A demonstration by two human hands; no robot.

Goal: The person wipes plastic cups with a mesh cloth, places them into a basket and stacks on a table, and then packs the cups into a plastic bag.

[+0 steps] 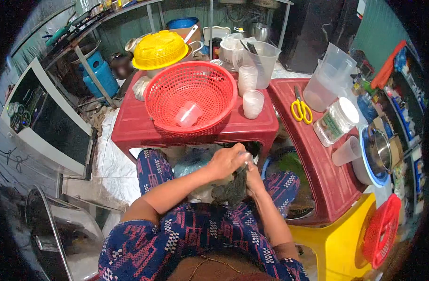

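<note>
Apparently soft and loose rather than stiff, the dark bundle (229,191) hung low over the person's lap (195,215), just short of the near edge of the red tabletop (130,122). Its weight seemed modest, and its slack lower part looked likely to sag or swing, perhaps slippery if damp; exactly what it was could not be made out. The upper end seemed the surest hold, one hand steadying while the other worked. Both hands were closed on it there: the left hand (225,162) curled over from one side, the right hand (255,181) gripped from the other, its fingertips mostly hidden.

On the tabletop beyond, a broad red colander (153,105) held a clear plastic cup (188,114), with two stacks of small cups (253,104) beside it and a yellow strainer (160,49) behind. A second red table (317,173) carried yellow-handled scissors (301,110), a clear jug (327,77) and a white-lidded jar (336,122). Around them, the room looked crowded: a blue gas cylinder (99,77) stood at the back left on the pale tiled floor (112,159), and a yellow stool (338,241) stood at the near right
</note>
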